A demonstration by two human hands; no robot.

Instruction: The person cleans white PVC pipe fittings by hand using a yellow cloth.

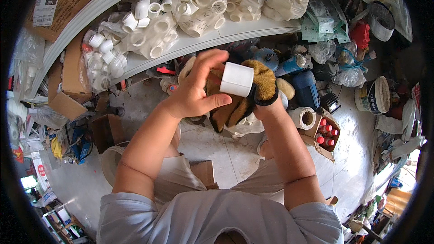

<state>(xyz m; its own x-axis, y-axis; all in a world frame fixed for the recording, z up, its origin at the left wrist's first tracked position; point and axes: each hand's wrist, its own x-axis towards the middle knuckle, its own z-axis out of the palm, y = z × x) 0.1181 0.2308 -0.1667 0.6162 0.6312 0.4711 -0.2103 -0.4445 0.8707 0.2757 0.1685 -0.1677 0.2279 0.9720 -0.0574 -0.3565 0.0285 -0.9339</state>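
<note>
A white plastic pipe coupling [237,79] is held in front of me by my right hand [265,81]. That hand wears a fuzzy brown cloth mitt with black edging, and a brown cloth flap [229,112] hangs below the coupling. My left hand [193,91] is bare, its thumb and fingers spread around the coupling's left side. Whether any left fingertip touches the coupling is hard to tell, as some fingers are partly hidden. Under my hands lies a plastic bag of pale fittings [249,125], partly covered.
Bags of white pipe fittings [200,3] line a low white shelf [217,35] ahead. To the right are a blue plastic case [306,88], a tape roll [302,118], a carton of red-capped bottles [326,132] and a white bucket [373,95]. A pale bucket [110,164] stands beside my left leg.
</note>
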